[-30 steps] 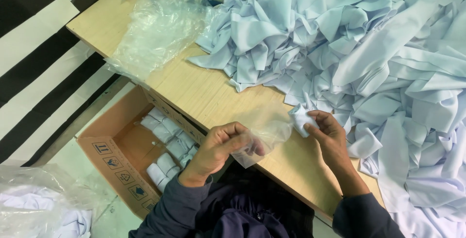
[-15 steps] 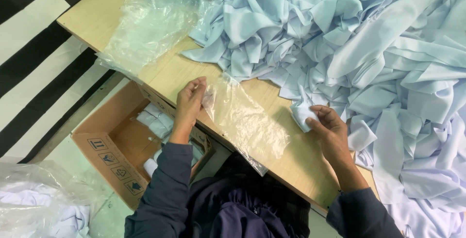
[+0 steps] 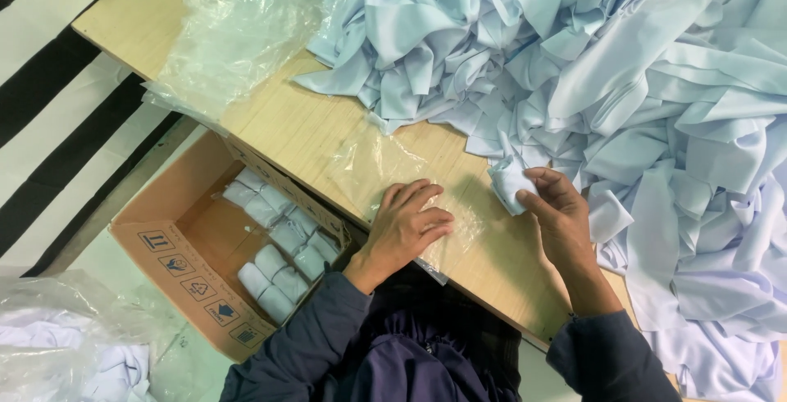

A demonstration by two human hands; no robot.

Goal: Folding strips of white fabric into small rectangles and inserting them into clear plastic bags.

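My left hand [image 3: 405, 226] lies flat, fingers spread, on a clear plastic bag [image 3: 385, 164] spread on the wooden table [image 3: 279, 127] near its front edge. My right hand [image 3: 556, 213] holds a small rolled piece of pale blue cloth [image 3: 508, 182] just to the right of the bag, at the foot of a big heap of pale blue cloth pieces [image 3: 623, 82] that covers the right half of the table.
A pile of clear plastic bags [image 3: 238, 29] sits at the table's far left. On the floor below the table stands an open cardboard box [image 3: 176, 254] with several bagged cloth rolls [image 3: 283, 250]. A plastic sack of cloth [image 3: 57, 345] lies at bottom left.
My left hand carried the clear bag from in front of me to the left, laid it on the table, then slid right and flattened on it. My right hand kept the cloth roll.
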